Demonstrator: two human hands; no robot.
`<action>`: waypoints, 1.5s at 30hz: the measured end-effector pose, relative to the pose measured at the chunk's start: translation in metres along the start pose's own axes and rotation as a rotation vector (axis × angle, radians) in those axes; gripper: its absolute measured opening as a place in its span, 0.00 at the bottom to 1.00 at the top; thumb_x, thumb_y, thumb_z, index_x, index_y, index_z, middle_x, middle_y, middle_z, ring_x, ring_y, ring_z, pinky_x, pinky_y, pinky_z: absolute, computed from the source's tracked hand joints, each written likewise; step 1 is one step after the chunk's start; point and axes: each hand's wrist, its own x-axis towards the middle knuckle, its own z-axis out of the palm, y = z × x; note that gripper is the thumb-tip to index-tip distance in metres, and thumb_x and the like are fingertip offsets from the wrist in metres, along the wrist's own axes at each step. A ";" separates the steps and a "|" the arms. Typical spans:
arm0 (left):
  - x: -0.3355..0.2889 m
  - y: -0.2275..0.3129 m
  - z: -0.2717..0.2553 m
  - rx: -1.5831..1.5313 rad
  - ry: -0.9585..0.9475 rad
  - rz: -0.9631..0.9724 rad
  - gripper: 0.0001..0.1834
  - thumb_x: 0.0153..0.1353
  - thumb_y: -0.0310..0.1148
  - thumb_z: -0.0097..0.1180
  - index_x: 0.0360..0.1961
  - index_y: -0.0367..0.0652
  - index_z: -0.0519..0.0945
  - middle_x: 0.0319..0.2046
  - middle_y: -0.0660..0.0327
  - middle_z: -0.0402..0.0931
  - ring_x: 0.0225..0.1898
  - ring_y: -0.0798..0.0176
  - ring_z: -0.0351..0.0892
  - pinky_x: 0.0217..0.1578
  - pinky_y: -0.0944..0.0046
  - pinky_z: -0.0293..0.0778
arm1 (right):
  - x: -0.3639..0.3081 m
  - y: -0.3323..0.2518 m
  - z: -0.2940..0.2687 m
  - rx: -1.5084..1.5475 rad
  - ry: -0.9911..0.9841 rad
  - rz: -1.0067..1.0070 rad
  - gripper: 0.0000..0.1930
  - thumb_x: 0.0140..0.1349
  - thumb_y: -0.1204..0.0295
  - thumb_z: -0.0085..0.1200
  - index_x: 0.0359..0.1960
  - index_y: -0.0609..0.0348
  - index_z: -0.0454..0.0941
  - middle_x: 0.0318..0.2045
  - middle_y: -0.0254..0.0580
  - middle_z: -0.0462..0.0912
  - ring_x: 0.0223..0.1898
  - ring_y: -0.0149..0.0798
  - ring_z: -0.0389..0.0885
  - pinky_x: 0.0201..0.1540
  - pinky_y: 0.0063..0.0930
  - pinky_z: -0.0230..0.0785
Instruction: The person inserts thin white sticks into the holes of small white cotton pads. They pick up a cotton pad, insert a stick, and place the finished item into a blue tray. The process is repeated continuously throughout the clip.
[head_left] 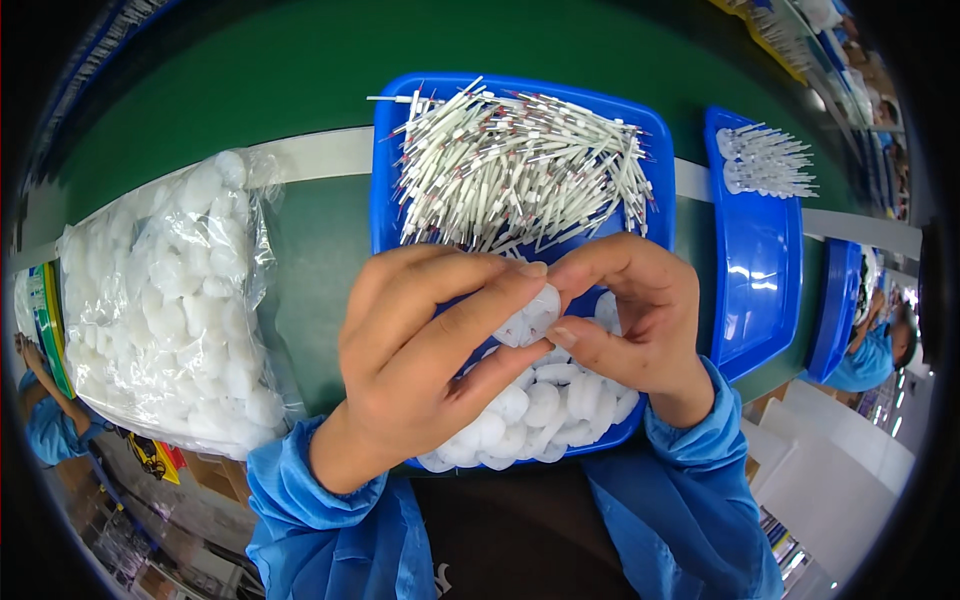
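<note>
Head view: I have the left hand (pixel 415 345) pinching a white disc (pixel 530 318), its thumb and fingers closed on the piece. My right hand (pixel 640 315) is bent in from the other side, thumb and forefinger at the disc's right edge; from here I can't tell whether it grips the disc or only touches it. The disc is up in front of me, above the middle of a blue tray (pixel 659 165).

Below the hands, the near part of that tray carries a heap of white discs (pixel 550 412), partly hidden by the fingers. Its far part holds a thick pile of thin pale rods (pixel 515 165), lying at many angles, some with dark red bits, one poking out past the left rim.

To the left I see a clear bag (pixel 165 300), packed with white rounded pieces, on the green bench (pixel 318 245). To the right is a second tray (pixel 755 270), also blue, with spiky white pieces (pixel 768 160) bunched at its far end. Farther out, a person in blue (pixel 868 358) sits at the right edge, near another blue tray (pixel 838 310).
</note>
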 end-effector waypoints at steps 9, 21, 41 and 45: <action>0.000 -0.003 0.001 0.007 -0.005 0.013 0.32 0.44 0.33 0.84 0.54 0.39 0.90 0.50 0.57 0.88 0.47 0.50 0.84 0.50 0.54 0.79 | 0.000 0.002 -0.001 -0.073 0.034 -0.038 0.15 0.59 0.85 0.71 0.48 0.65 0.88 0.38 0.40 0.92 0.39 0.30 0.92 0.46 0.26 0.83; -0.005 -0.006 0.008 -0.003 0.005 0.047 0.31 0.44 0.33 0.83 0.53 0.40 0.90 0.51 0.58 0.88 0.47 0.52 0.85 0.49 0.54 0.79 | -0.001 -0.001 0.000 -0.005 0.005 0.036 0.14 0.61 0.84 0.72 0.48 0.64 0.84 0.40 0.39 0.90 0.41 0.28 0.90 0.46 0.24 0.81; -0.004 -0.008 0.008 0.282 -0.335 -0.061 0.31 0.52 0.23 0.65 0.62 0.43 0.87 0.50 0.63 0.85 0.41 0.59 0.81 0.42 0.57 0.72 | -0.004 0.009 -0.020 -0.898 -0.189 -0.272 0.13 0.49 0.72 0.74 0.38 0.50 0.89 0.52 0.34 0.87 0.57 0.46 0.84 0.57 0.43 0.79; -0.004 -0.006 0.006 0.221 -0.358 -0.102 0.21 0.51 0.23 0.70 0.49 0.48 0.91 0.44 0.66 0.87 0.41 0.57 0.82 0.43 0.56 0.72 | -0.001 0.003 -0.022 -0.875 -0.175 -0.239 0.13 0.49 0.71 0.75 0.38 0.51 0.88 0.50 0.34 0.86 0.53 0.45 0.85 0.56 0.44 0.79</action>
